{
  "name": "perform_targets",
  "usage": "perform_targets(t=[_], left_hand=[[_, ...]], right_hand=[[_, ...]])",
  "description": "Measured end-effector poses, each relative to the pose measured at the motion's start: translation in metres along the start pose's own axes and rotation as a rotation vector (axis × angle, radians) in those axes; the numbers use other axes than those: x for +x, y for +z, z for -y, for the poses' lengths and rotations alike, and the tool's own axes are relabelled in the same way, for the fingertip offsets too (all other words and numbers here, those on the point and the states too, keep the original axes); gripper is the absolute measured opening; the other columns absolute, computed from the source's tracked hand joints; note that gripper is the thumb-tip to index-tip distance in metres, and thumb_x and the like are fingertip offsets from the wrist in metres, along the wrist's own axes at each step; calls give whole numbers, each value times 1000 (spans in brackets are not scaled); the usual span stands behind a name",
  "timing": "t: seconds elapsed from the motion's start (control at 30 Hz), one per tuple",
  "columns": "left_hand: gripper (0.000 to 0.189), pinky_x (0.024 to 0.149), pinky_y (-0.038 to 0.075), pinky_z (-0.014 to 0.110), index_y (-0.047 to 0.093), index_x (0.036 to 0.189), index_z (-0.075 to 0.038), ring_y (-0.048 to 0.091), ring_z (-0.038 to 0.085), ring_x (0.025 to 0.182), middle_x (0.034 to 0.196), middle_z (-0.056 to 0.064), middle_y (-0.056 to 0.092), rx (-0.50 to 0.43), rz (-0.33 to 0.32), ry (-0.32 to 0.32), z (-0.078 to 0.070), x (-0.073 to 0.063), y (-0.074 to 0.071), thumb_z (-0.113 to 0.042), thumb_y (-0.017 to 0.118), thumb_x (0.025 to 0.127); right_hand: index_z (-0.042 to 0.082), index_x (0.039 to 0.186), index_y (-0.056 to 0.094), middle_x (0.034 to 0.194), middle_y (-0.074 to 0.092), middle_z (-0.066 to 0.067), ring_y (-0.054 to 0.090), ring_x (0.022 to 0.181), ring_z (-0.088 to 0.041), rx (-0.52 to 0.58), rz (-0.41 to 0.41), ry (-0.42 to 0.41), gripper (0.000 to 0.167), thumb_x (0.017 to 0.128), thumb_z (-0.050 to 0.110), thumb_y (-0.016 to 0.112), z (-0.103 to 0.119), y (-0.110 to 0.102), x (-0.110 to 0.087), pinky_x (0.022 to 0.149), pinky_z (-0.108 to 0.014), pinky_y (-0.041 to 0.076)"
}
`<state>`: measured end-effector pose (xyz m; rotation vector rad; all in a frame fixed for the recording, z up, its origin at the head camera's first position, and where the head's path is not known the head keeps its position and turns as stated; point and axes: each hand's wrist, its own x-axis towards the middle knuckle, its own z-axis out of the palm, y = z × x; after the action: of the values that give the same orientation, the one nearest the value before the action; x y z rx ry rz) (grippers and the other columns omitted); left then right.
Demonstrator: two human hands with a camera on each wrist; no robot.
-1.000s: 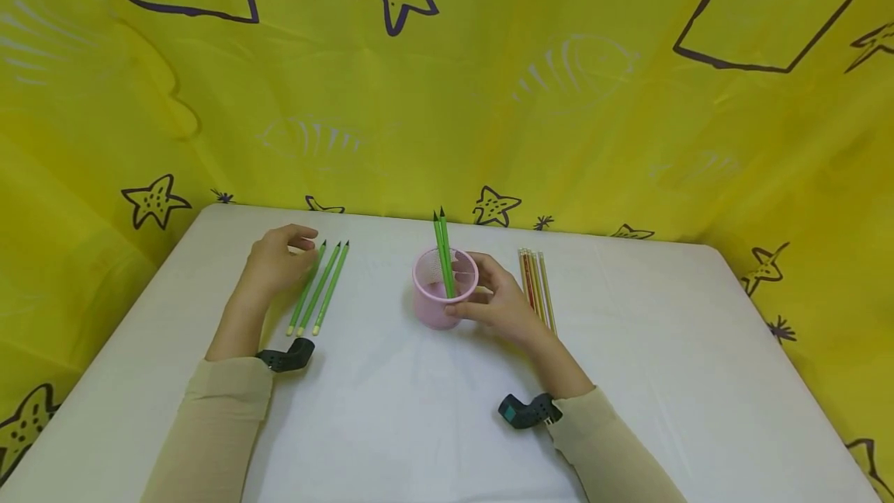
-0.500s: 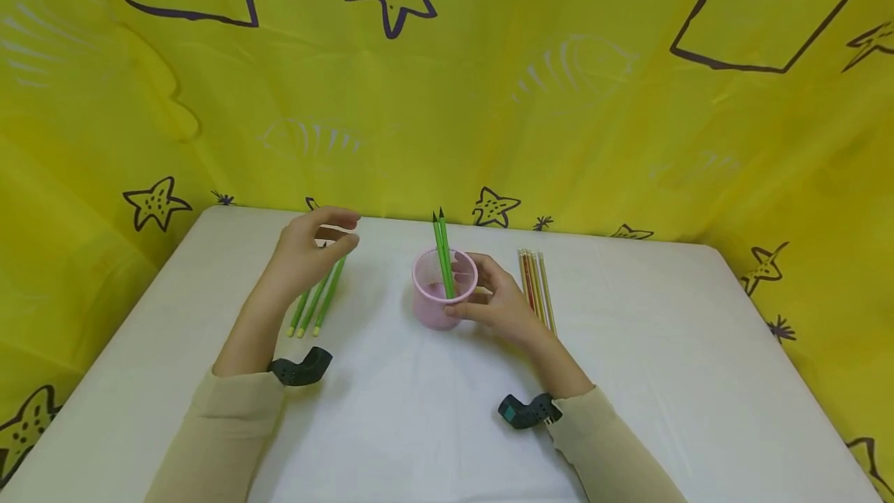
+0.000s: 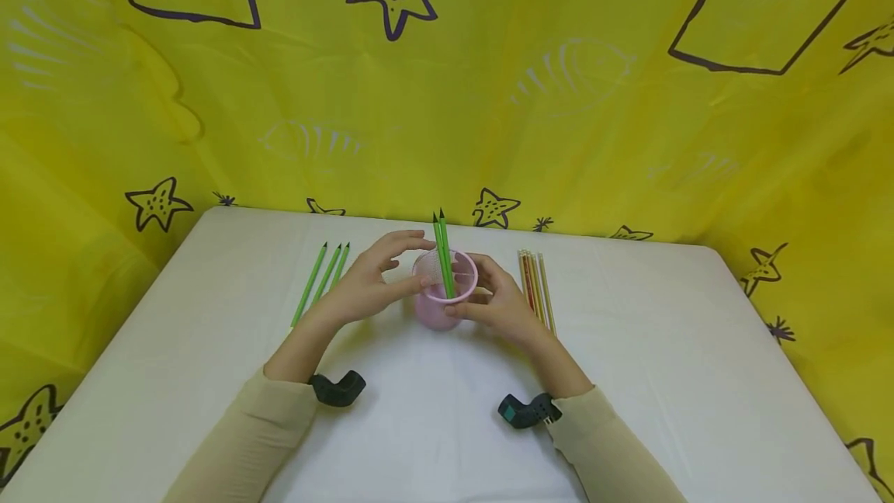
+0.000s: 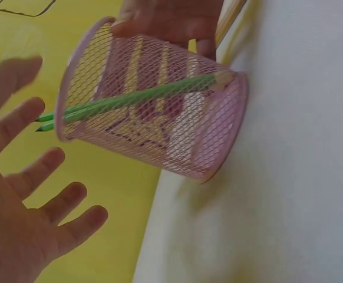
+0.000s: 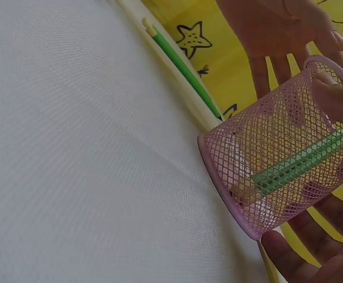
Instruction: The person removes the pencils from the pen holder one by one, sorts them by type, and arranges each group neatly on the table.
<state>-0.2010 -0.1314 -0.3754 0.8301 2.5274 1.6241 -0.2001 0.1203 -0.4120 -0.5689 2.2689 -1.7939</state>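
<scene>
A pink mesh pencil cup (image 3: 435,315) stands upright on the white table. Two green pencils (image 3: 445,262) lean inside it, dark points up. My right hand (image 3: 506,305) holds the cup from its right side, thumb near the front rim and fingers round the back. My left hand (image 3: 363,282) reaches to the cup's left side with nothing in it. In the left wrist view its spread fingers (image 4: 71,203) stand beside the cup's mouth, apart from the mesh (image 4: 154,106). In the right wrist view my right thumb (image 5: 336,100) lies at the rim.
Three green pencils (image 3: 307,286) lie on the white table (image 3: 663,348) left of the cup, their lower ends partly behind my left arm. Several gold and red pencils (image 3: 534,286) lie to the right, beside my right hand. A yellow patterned curtain (image 3: 447,115) hangs behind the table.
My left hand has moved right, from beside the green pencils on the table to the cup's left side. My right hand and the cup have stayed in place.
</scene>
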Motion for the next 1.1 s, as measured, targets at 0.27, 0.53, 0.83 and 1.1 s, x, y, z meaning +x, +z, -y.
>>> perform_targets(t=[0.27, 0.53, 0.83, 1.1], left_hand=[[53, 110, 38, 62, 55, 141, -20, 34, 26, 145, 157, 3, 37, -6, 61, -9, 2, 1, 14, -27, 72, 92], [55, 114, 33, 61, 52, 145, -18, 29, 28, 148, 162, 3, 30, -6, 80, -16, 6, 0, 23, -27, 70, 93], [56, 108, 43, 59, 49, 146, -14, 34, 30, 145, 159, 5, 36, 2, 49, 10, 4, 3, 22, -23, 68, 94], [53, 103, 50, 53, 52, 144, -14, 43, 25, 139, 151, 2, 44, -9, -17, 15, 2, 2, 16, -22, 70, 94]], right_hand=[[12, 144, 46, 139, 57, -9, 55, 124, -34, 27, 3, -13, 76, 78, 3, 83, -1, 0, 0, 101, -48, 52], [14, 143, 46, 141, 56, -9, 54, 127, -34, 29, 10, -17, 75, 78, 3, 82, -3, 0, 0, 102, -47, 51], [11, 144, 45, 139, 57, -10, 56, 124, -35, 2, 3, -18, 77, 77, 4, 84, -1, -1, 1, 100, -46, 53], [7, 145, 44, 139, 57, -10, 56, 124, -35, 7, 3, -17, 79, 77, 3, 84, -2, -1, 0, 101, -46, 52]])
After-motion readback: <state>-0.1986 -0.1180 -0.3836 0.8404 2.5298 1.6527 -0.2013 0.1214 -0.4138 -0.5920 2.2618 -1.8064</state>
